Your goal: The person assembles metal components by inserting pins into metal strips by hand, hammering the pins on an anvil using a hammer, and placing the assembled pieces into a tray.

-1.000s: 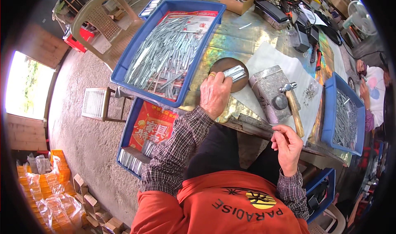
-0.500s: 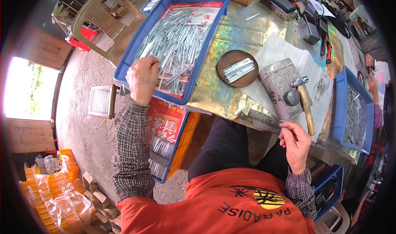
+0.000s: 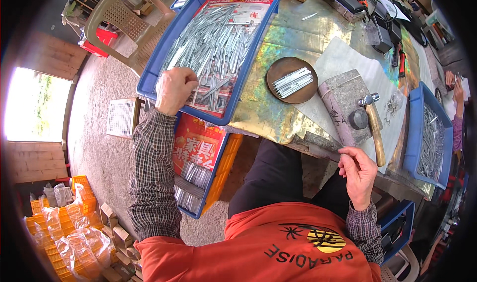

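My left hand (image 3: 175, 89) is over the near left corner of a large blue tray (image 3: 145, 78) lined with printed paper. In the tray lies a heap of thin silvery metal strips (image 3: 213, 46). The left fingers are curled, and what they hold, if anything, is hidden. By the table's front edge, my right hand (image 3: 359, 175) has its thumb and fingers pinched together; I cannot make out anything between them. Beyond it, a grey block (image 3: 343, 95) bears a round dark piece (image 3: 358, 119) and a hammer (image 3: 372, 125). Left of the block, a brown round dish (image 3: 278, 68) holds several similar strips (image 3: 293, 82).
Another blue tray (image 3: 413, 133) of metal pieces stands at the table's right. Below the left tray is a blue-rimmed box (image 3: 198, 210) with bundled strips, beside an orange crate (image 3: 226, 167). A beige chair (image 3: 112, 21) stands far left. Another person's hand (image 3: 457, 90) shows far right.
My left hand has shifted slightly right and farther in over the tray's near corner, its fingers still curled. The right hand keeps its pinch near the table edge. The view has shifted slightly.
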The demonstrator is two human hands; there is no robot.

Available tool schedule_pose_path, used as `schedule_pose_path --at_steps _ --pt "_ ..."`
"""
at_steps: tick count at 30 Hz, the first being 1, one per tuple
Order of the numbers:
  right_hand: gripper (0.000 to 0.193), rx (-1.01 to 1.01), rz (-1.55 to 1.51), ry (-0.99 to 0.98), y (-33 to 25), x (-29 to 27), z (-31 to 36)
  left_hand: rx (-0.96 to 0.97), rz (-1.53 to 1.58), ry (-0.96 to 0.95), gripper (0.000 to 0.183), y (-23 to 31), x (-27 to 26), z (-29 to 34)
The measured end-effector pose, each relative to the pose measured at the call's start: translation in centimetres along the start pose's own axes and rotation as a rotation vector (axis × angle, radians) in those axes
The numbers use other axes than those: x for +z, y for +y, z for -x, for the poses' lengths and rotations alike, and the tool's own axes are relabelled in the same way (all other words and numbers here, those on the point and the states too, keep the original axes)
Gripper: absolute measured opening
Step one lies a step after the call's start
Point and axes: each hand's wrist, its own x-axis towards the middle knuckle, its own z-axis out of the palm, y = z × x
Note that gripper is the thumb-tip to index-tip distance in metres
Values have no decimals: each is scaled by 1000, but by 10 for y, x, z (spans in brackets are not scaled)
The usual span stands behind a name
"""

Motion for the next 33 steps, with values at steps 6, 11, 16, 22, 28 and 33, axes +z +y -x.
schedule_pose_path --at_steps 6,11,16,22,28,33 --pt "10 -2 6 -19 2 3 -1 -3 -186 -153 19 -1 19 -9" --pt "11 -12 5 -18 4 2 -2 -32 -239 -173 15 6 25 -11" --pt "11 9 -11 -32 3 3 -2 -20 -186 -174 15 10 23 -10" --pt "12 -30 -3 -43 6 3 0 95 -268 -142 10 5 30 -10" --pt "11 -23 -12 -2 -2 -6 5 126 -312 -90 11 11 32 -5" --pt "11 -93 48 98 -13 -33 8 123 -356 4 13 10 32 -5"
